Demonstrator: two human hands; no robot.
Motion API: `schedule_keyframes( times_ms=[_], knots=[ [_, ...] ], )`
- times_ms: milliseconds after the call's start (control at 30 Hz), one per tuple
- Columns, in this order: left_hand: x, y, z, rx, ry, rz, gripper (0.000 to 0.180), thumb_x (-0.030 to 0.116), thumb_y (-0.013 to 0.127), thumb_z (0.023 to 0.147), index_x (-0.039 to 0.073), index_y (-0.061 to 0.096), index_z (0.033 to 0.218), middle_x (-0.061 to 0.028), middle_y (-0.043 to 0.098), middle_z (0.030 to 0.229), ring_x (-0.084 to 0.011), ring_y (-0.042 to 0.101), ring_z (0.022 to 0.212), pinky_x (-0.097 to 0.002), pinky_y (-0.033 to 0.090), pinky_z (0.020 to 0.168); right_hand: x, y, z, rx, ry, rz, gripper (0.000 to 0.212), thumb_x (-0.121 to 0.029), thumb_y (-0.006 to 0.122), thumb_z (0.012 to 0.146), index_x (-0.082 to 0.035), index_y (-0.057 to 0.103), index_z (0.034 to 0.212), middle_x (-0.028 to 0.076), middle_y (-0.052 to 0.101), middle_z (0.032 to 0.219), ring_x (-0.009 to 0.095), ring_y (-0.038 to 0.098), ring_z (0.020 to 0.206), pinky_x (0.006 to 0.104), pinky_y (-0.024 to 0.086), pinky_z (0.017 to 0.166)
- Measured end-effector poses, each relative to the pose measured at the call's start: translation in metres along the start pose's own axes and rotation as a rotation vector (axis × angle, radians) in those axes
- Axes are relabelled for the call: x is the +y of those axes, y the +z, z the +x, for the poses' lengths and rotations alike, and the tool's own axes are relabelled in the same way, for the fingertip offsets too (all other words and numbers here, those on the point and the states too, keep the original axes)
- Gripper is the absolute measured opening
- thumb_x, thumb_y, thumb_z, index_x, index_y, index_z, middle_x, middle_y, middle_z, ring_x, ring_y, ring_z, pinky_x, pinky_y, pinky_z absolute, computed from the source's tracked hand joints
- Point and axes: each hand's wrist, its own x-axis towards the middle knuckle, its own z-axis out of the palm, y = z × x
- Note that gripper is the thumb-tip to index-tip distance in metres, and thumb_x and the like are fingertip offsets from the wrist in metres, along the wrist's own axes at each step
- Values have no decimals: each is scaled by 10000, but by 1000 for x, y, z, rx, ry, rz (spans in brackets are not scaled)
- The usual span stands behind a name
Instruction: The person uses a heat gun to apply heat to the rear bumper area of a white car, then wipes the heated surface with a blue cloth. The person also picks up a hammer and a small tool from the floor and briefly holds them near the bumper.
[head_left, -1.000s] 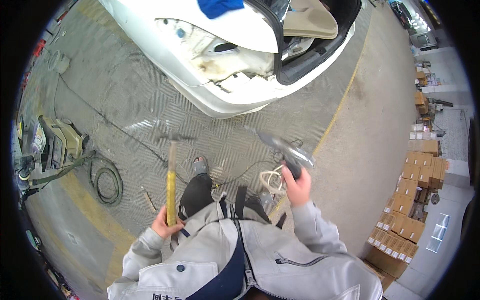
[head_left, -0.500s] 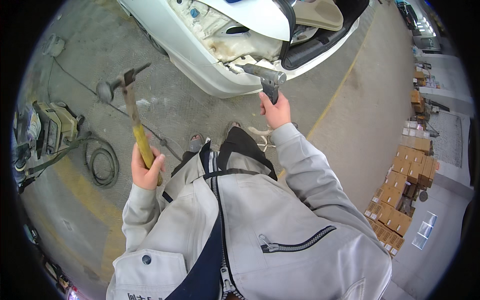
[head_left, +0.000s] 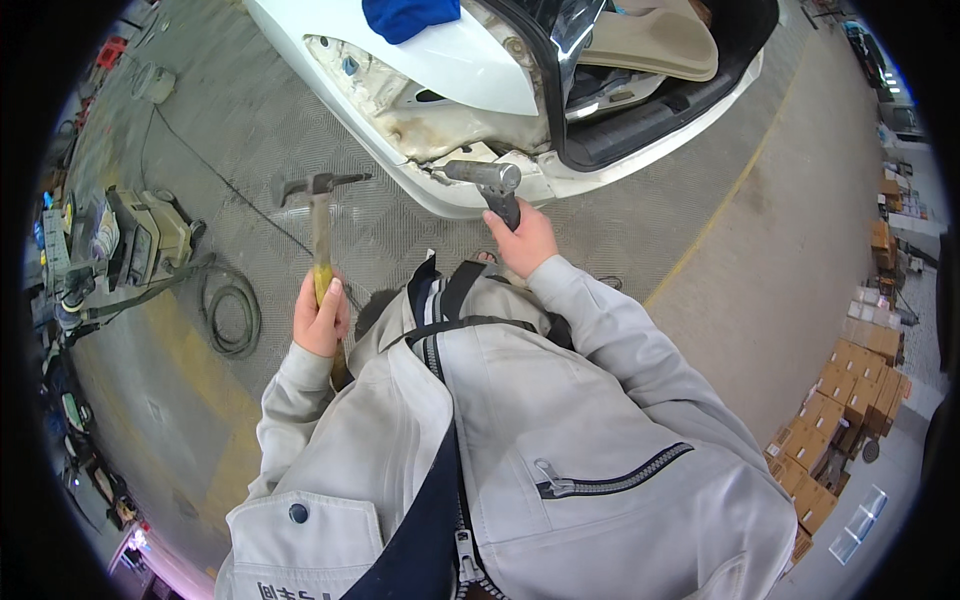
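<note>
My left hand (head_left: 322, 318) is closed around the yellow handle of a hammer (head_left: 322, 225), its metal head raised in front of me at the left. My right hand (head_left: 525, 243) grips the dark handle of a grey metal pistol-shaped tool that looks like an air hammer (head_left: 485, 174). Its barrel lies almost level, with the thin tip pointing left at the rear corner of a white car (head_left: 455, 205). In this view the tip overlaps the car's torn seam; I cannot tell whether it touches. Bare, stained metal (head_left: 455, 132) shows above that seam.
A blue cloth (head_left: 410, 15) lies on the white panel. The car's boot stands open, with a beige board (head_left: 660, 42) inside. At the left are a beige machine (head_left: 150, 235), a coiled hose (head_left: 230, 310) and a cable across the floor. Cardboard boxes (head_left: 860, 380) are stacked far right.
The hammer has swung to the right and stands more upright. My right hand and the air hammer have shifted left, toward the car's corner. The whole view has also shifted.
</note>
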Motion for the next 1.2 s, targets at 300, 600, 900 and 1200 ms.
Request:
schedule_keyframes(
  times_ms=[300, 600, 900, 1200],
  knots=[
    [9, 37, 14, 116, -50, 120, 131, 176, 616, 1080, 88, 537, 1023, 56, 458, 646, -51, 387, 493, -231, 315, 460, 8, -17, 29, -122, 26, 54, 403, -360, 740, 950, 29, 671, 1027, 254, 721, 840, 459, 708, 823, 495, 557, 749],
    [11, 52, 42, 138, 88, 522, 150, 177, 624, 1075, 30, 594, 1095, -23, 610, 757, -92, 552, 635, -289, 465, 598, 0, -25, 38, -114, -121, -91, 405, -363, 737, 947, 32, 676, 1014, 266, 722, 857, 475, 704, 842, 518, 554, 773],
    [3, 52, 56, 118, 145, 791, 236, 256, 662, 1053, 35, 582, 1030, -91, 611, 778, -191, 587, 681, -361, 483, 645, -3, -36, 38, -164, -112, -139, 441, -390, 729, 951, 36, 664, 1046, 291, 723, 899, 500, 697, 877, 542, 551, 797],
    [-27, 93, 89, 138, 96, 1205, 419, 486, 634, 1031, 78, 567, 962, -197, 711, 830, -454, 685, 798, -556, 526, 693, -4, -67, 28, -155, -90, -85, 411, -338, 736, 963, 45, 668, 1097, 281, 734, 907, 473, 724, 868, 493, 569, 764]
  ],
)
